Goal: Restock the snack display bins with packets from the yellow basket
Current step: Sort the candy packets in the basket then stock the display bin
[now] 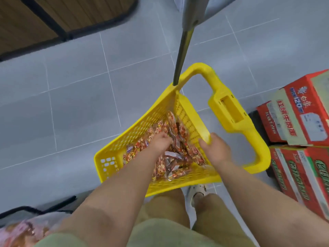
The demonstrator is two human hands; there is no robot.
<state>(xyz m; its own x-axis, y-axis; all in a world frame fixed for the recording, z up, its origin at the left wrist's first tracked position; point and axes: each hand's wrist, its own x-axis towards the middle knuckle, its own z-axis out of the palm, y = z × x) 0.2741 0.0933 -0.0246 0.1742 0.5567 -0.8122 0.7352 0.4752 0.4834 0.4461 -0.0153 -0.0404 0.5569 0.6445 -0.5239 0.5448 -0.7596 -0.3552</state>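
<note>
A yellow plastic basket (142,129) stands on the grey tiled floor in front of me, tilted, with a big yellow handle (229,107) swung to the right. Inside lie several red-and-gold snack packets (179,164). My left hand (161,141) reaches down into the basket, fingers curled among the packets. At the basket's right rim my right hand (216,148) grips the yellow edge. A dark metal pole (182,56) rises from the basket's far corner.
Red cardboard cartons (300,114) are stacked on the floor at the right, close to the handle. A wooden fixture with black edging (58,20) fills the top left. A bin of pinkish packets (23,230) shows at the bottom left. Below the basket is my foot (196,192).
</note>
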